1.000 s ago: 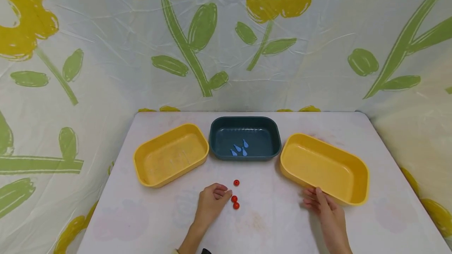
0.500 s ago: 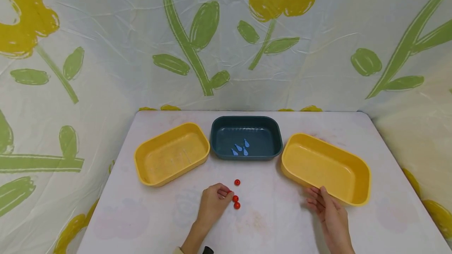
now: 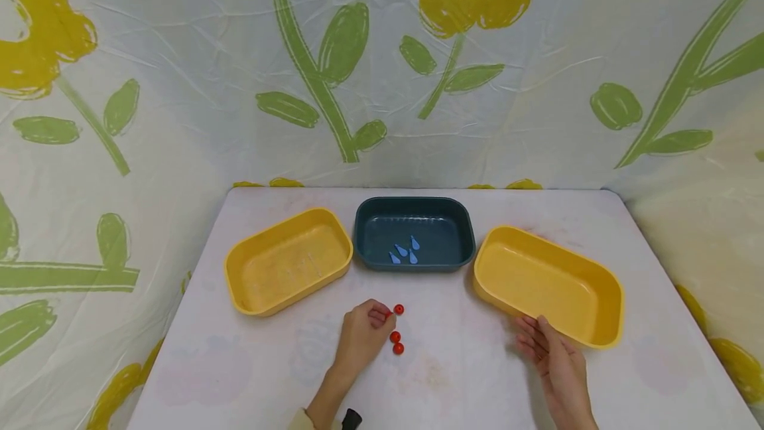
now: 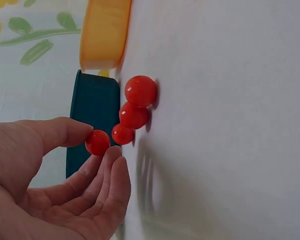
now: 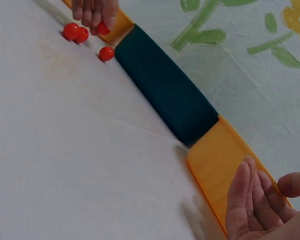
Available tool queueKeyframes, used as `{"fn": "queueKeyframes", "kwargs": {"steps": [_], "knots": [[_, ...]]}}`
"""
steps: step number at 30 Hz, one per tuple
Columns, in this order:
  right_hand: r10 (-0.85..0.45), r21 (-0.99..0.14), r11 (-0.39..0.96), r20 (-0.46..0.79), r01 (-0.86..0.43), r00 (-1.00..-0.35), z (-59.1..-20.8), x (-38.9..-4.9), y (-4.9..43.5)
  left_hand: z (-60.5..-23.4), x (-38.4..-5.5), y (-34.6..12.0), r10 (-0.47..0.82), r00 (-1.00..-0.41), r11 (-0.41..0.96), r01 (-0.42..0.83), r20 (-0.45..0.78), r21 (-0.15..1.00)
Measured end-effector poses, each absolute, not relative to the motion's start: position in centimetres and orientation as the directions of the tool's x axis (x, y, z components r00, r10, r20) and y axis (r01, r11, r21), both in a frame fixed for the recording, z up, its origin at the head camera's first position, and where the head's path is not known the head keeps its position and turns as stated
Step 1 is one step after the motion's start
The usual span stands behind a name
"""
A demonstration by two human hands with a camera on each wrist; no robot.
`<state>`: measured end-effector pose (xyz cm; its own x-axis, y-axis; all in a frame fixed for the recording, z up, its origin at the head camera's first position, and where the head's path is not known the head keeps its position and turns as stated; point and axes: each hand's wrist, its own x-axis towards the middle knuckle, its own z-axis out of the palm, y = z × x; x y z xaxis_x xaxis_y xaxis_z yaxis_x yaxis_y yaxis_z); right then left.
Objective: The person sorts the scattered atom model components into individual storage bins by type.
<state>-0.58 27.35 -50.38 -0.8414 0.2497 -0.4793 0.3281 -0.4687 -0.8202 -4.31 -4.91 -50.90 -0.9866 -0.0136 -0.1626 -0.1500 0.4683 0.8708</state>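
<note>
My left hand (image 3: 361, 337) pinches a red bead (image 4: 97, 143) between thumb and fingertips, held just above the table. Three more red beads lie on the white tabletop: one (image 3: 399, 309) just right of the held bead, and two touching or nearly touching, a middle bead (image 3: 395, 336) and a near bead (image 3: 398, 348). Over on the right, my right hand (image 3: 558, 370) is at the near rim of the right yellow bin (image 3: 537, 281). Its fingers lie loosely along the outer wall and the thumb is by the rim; whether they touch cannot be told.
A dark teal bin (image 3: 444, 234) at the back middle holds several blue drop-shaped pieces (image 3: 414, 243). To its left, an angled yellow bin (image 3: 268, 277) holds thin clear pieces, hard to make out. A flower-printed cloth (image 3: 209, 85) hangs behind the table.
My left hand has moved slightly away from me with the pinched bead, from beside the two nearer beads to beside the farthest one. The right hand has stayed at the bin's rim.
</note>
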Motion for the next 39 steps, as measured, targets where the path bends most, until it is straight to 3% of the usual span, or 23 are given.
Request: {"fn": "queueKeyframes", "kwargs": {"steps": [24, 39], "knots": [[0.235, -0.832, -0.457, -0.454, 0.315, -0.860, -50.6, -0.5, 27.5, -48.1, -7.0, -1.0, 0.062, -0.997, 0.313, -0.032, -0.054, 0.949], [0.260, -0.825, -0.465, -0.475, 0.322, -0.841, -50.6, -0.6, 27.4, -46.4, -9.2, 1.6, 0.116, -0.993, 0.316, 0.013, -0.025, 0.949]]}}
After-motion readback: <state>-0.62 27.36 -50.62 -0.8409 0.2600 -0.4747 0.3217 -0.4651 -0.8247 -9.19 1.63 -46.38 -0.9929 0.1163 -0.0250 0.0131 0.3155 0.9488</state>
